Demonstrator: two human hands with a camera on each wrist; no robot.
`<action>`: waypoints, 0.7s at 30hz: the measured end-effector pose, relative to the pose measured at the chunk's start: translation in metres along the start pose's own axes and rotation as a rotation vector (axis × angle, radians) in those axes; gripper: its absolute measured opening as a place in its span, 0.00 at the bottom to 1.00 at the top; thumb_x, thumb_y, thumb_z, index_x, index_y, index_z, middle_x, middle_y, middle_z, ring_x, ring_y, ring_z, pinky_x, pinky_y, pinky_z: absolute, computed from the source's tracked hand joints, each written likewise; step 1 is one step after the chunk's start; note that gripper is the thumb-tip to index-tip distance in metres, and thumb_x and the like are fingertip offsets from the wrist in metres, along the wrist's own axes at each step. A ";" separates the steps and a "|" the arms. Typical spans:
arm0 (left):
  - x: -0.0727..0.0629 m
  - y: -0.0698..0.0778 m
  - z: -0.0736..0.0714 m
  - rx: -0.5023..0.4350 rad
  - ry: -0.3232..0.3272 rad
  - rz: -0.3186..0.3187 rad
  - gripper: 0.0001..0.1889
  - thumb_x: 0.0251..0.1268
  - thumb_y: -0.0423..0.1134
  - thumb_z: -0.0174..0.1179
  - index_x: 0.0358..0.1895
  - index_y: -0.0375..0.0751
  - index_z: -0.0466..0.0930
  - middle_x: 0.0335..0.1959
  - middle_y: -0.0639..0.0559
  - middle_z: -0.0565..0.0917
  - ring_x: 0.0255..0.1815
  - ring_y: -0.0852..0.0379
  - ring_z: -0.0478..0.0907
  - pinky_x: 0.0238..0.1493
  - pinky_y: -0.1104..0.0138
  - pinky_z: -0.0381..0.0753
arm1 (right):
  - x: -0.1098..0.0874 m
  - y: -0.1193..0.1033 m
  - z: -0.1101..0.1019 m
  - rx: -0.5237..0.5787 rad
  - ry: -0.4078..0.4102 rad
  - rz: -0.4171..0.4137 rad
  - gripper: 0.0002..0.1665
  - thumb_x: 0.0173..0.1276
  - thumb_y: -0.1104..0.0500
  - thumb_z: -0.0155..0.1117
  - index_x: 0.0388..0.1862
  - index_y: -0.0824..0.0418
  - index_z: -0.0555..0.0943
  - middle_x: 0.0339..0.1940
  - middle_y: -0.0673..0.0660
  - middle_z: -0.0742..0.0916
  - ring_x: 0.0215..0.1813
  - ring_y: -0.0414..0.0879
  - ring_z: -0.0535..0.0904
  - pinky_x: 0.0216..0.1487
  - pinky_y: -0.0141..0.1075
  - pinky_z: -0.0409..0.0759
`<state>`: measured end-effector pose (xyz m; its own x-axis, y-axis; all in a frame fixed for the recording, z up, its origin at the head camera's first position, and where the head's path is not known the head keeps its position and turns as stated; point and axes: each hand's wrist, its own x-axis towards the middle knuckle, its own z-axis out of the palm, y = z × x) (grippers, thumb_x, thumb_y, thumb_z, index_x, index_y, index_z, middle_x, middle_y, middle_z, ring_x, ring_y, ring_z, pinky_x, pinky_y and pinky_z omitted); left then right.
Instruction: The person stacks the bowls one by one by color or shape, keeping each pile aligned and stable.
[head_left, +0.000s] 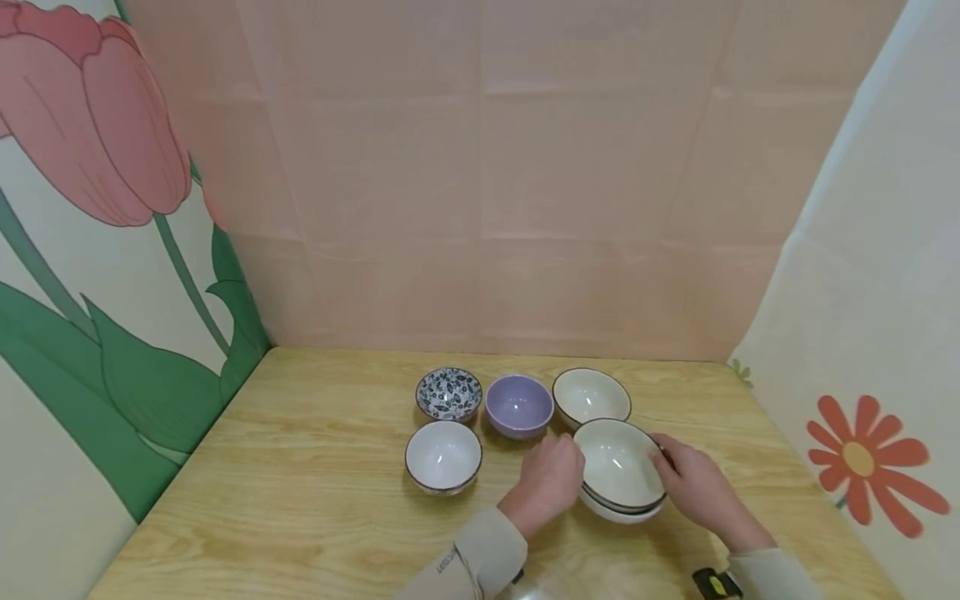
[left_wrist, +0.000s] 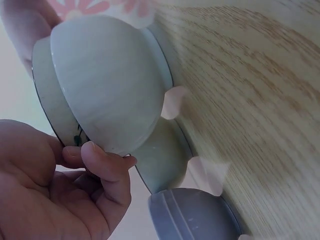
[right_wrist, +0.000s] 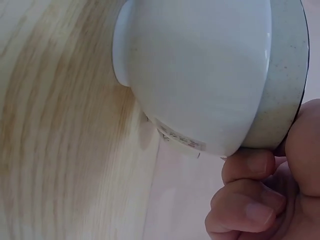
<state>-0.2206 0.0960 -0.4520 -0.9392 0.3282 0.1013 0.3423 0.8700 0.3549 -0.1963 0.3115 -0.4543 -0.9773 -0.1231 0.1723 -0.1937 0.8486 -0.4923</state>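
Observation:
A cream bowl with a dark rim [head_left: 618,458] sits nested in a white bowl [head_left: 624,516] at the right of the group. My left hand [head_left: 547,479] pinches the cream bowl's near-left rim, with curled fingers beside the white bowl in the left wrist view. On the opposite side my right hand [head_left: 697,487] grips the same rim, thumb over the edge. The right wrist view shows the white bowl's smooth outside [right_wrist: 195,70] under the cream band [right_wrist: 285,75], with a printed label [right_wrist: 180,139] low down. Whether its foot touches the table I cannot tell.
Behind the stack stands another cream bowl [head_left: 592,395]. To its left are a purple bowl [head_left: 519,407], a blue-and-white patterned bowl [head_left: 448,393] and a white bowl with a dark rim [head_left: 443,456]. All are on the wooden table [head_left: 300,483], with a pink backdrop [head_left: 480,183] behind.

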 end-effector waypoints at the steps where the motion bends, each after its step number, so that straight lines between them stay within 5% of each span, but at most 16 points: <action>1: 0.000 0.000 0.000 0.002 0.006 0.001 0.12 0.73 0.40 0.54 0.30 0.41 0.81 0.23 0.52 0.77 0.23 0.58 0.76 0.20 0.69 0.75 | 0.000 0.000 0.001 -0.009 0.002 -0.001 0.21 0.77 0.63 0.53 0.60 0.78 0.75 0.48 0.73 0.85 0.47 0.61 0.84 0.45 0.56 0.83; 10: 0.001 0.001 0.002 0.009 -0.018 -0.022 0.09 0.71 0.39 0.57 0.34 0.39 0.81 0.26 0.52 0.78 0.25 0.58 0.77 0.22 0.69 0.76 | -0.004 -0.002 0.006 -0.048 0.046 -0.015 0.20 0.74 0.64 0.56 0.57 0.79 0.76 0.45 0.74 0.86 0.46 0.62 0.85 0.45 0.58 0.82; 16: 0.002 0.005 0.001 0.062 -0.079 -0.052 0.09 0.69 0.39 0.60 0.44 0.37 0.81 0.31 0.52 0.78 0.27 0.59 0.77 0.23 0.69 0.78 | -0.003 -0.003 0.008 -0.069 0.055 -0.014 0.18 0.72 0.65 0.57 0.55 0.78 0.77 0.40 0.70 0.87 0.37 0.54 0.83 0.36 0.50 0.82; 21: 0.002 0.009 0.003 0.116 -0.042 -0.064 0.11 0.66 0.39 0.61 0.45 0.37 0.79 0.30 0.51 0.78 0.28 0.57 0.79 0.27 0.67 0.80 | -0.001 -0.006 0.007 -0.108 0.040 0.006 0.19 0.72 0.64 0.57 0.56 0.77 0.76 0.37 0.68 0.87 0.31 0.51 0.79 0.30 0.45 0.78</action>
<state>-0.2195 0.1055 -0.4515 -0.9580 0.2838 0.0421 0.2851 0.9254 0.2496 -0.1945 0.3030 -0.4571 -0.9738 -0.0991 0.2046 -0.1755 0.8999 -0.3993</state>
